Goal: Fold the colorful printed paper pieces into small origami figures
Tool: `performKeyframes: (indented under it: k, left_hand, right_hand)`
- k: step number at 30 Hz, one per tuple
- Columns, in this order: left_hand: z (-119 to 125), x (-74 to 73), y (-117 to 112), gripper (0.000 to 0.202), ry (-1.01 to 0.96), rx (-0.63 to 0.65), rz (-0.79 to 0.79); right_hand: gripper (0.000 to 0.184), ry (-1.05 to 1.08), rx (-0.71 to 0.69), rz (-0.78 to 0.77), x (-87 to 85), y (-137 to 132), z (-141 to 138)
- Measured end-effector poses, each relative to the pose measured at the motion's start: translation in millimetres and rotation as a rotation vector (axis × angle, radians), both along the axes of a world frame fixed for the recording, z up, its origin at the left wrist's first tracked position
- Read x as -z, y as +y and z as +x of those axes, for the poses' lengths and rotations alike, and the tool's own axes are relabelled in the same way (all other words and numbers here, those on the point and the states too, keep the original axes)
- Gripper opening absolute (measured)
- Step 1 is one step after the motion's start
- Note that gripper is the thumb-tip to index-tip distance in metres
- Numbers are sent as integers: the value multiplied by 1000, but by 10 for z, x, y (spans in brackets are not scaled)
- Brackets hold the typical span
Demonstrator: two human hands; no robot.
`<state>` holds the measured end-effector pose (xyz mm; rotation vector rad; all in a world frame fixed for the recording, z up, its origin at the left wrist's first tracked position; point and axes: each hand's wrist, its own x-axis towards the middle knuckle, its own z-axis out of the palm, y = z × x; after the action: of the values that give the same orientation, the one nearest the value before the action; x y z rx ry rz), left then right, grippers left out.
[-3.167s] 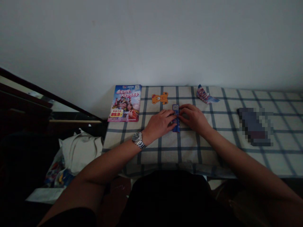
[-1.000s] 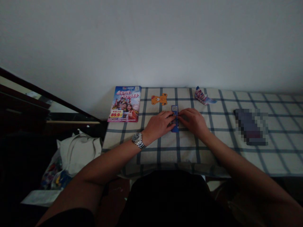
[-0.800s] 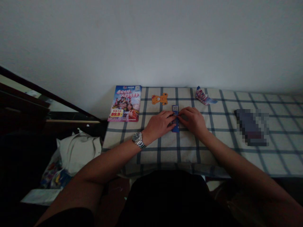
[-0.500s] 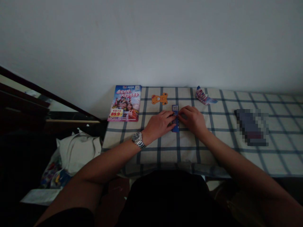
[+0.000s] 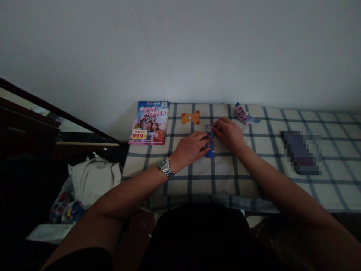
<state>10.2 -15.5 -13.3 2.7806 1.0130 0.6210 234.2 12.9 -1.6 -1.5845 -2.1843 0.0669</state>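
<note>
A narrow blue paper strip with a small QR code at its far end lies flat on the blue-and-white checked tablecloth. My left hand rests on the strip's middle from the left, fingertips over it. My right hand sits to the right of the far end, its fingertips at the strip's edge beside the QR code. The fingers hide part of the strip, and I cannot tell whether the right hand pinches it. A steel wristwatch circles my left wrist.
On the cloth lie a travel brochure, an orange bear cutout, a crumpled printed wrapper and a pixelated dark object. A wall rises behind the table. A white cloth bag sits below the left edge.
My right hand has slid toward the far end of the strip, near the QR code, uncovering more of the strip. My left hand stays on the strip.
</note>
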Motion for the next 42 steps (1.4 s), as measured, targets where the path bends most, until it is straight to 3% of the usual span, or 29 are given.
performKeyframes:
  k: [11, 19, 33, 42]
  left_hand:
    - [4, -9, -6, 36, 15, -3, -7]
    - [7, -12, -13, 37, 12, -16, -13]
    - [6, 11, -7, 37, 8, -17, -10]
    - [8, -7, -5, 35, 9, -20, -12]
  right_hand:
    - [15, -55, 38, -8, 20, 180, 18]
    - [15, 32, 0, 13, 24, 93, 103]
    - [11, 103, -98, -79, 9, 74, 125]
    - [18, 139, -174, -67, 28, 4, 166]
